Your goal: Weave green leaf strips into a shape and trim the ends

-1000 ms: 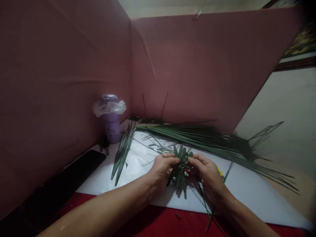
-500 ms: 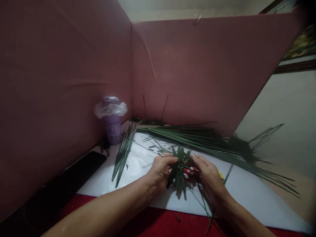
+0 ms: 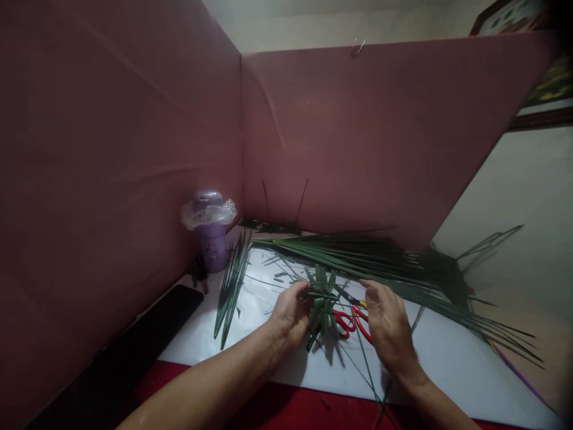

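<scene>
My left hand [image 3: 290, 316] is closed on a woven piece of green leaf strips [image 3: 321, 306], its pointed ends fanning out above and below. To the right of it, my right hand [image 3: 388, 325] is apart from the woven piece, with its fingers stretched and slightly curved. Red-handled scissors [image 3: 344, 324] lie on the white sheet between the hands, partly hidden by my right hand, with a bit of yellow showing beside it. Thin leaf stems [image 3: 369, 367] trail down toward the front edge.
A large bundle of long green leaves [image 3: 331, 251] lies along the back. Shorter leaves [image 3: 231, 295] are at the left, near a purple tumbler [image 3: 213, 245] wrapped in plastic. A dark flat object [image 3: 179, 304] lies at the left edge. Pink panels [image 3: 349, 143] stand behind.
My right hand has moved away from the woven piece to the right, and its fingers have opened. The piece has turned a little in my left hand. More of the scissors shows.
</scene>
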Demonstrator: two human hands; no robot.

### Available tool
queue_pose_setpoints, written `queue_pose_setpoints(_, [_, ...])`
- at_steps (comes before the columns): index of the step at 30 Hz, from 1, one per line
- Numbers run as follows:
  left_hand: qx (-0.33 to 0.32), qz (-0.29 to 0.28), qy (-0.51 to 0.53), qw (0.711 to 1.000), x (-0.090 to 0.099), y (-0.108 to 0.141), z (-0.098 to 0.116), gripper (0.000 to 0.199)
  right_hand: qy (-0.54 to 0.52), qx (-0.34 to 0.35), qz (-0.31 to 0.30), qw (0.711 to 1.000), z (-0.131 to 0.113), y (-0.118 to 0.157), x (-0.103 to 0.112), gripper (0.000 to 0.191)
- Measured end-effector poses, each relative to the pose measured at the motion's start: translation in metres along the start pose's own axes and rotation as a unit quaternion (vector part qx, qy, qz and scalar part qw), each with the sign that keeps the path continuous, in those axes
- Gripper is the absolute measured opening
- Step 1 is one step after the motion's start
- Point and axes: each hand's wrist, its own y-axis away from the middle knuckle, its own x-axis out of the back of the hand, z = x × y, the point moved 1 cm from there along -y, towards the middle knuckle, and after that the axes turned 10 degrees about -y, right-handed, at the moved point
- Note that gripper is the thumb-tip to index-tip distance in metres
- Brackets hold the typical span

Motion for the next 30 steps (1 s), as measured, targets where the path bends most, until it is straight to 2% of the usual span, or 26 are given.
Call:
queue_pose_setpoints(3, [-0.018, 0.024, 0.004, 1.0, 0.002, -0.003, 0.001, 0.008, 0.076, 0.084, 0.014, 0.993, -0.003, 0.001, 0.0, 0.043])
queue_pose_setpoints(5, [-0.024, 0.043, 0.002, 0.999, 0.004, -0.004, 0.002, 0.007, 0.107, 0.136, -0.017, 0.985, -0.002, 0.002, -0.002, 0.037])
queue_pose_setpoints(6, [-0.025, 0.05, 0.001, 0.998, 0.004, -0.004, 0.003, 0.007, 0.099, 0.138, -0.043, 0.985, 0.0, 0.002, -0.004, 0.034])
queue_pose_setpoints(9, [-0.018, 0.063, 0.0, 0.998, 0.004, -0.004, 0.005, 0.012, 0.022, 0.048, -0.117, 0.992, 0.004, 0.005, -0.01, 0.028])
queue_pose_setpoints(12, [-0.013, 0.07, 0.011, 0.997, 0.003, -0.004, 0.007, 0.019, -0.066, -0.045, -0.145, 0.986, 0.003, 0.009, -0.017, 0.036])
queue_pose_setpoints(17, [-0.015, 0.073, 0.032, 0.997, 0.0, -0.005, 0.01, 0.026, -0.273, -0.157, -0.178, 0.932, -0.012, 0.018, -0.027, 0.033])
queue_pose_setpoints(21, [-0.012, 0.05, 0.042, 0.998, -0.002, -0.002, 0.012, 0.027, -0.321, -0.213, -0.155, 0.91, -0.015, 0.02, -0.03, 0.032])
queue_pose_setpoints(24, [-0.003, 0.006, 0.024, 1.0, -0.002, 0.0, 0.012, 0.03, -0.319, -0.234, -0.125, 0.91, -0.008, 0.013, -0.025, 0.034])
queue_pose_setpoints(26, [-0.001, 0.005, -0.034, 0.999, 0.0, 0.0, 0.009, 0.037, -0.313, -0.228, -0.097, 0.917, -0.003, 0.003, -0.018, 0.035])
queue_pose_setpoints(27, [-0.01, 0.021, -0.08, 0.997, 0.001, -0.001, 0.007, 0.039, -0.312, -0.222, -0.084, 0.92, -0.001, -0.003, -0.013, 0.034])
queue_pose_setpoints(30, [-0.109, 0.053, -0.234, 0.965, 0.003, 0.0, 0.005, 0.037, -0.308, -0.201, -0.057, 0.928, 0.007, -0.02, 0.001, 0.029])
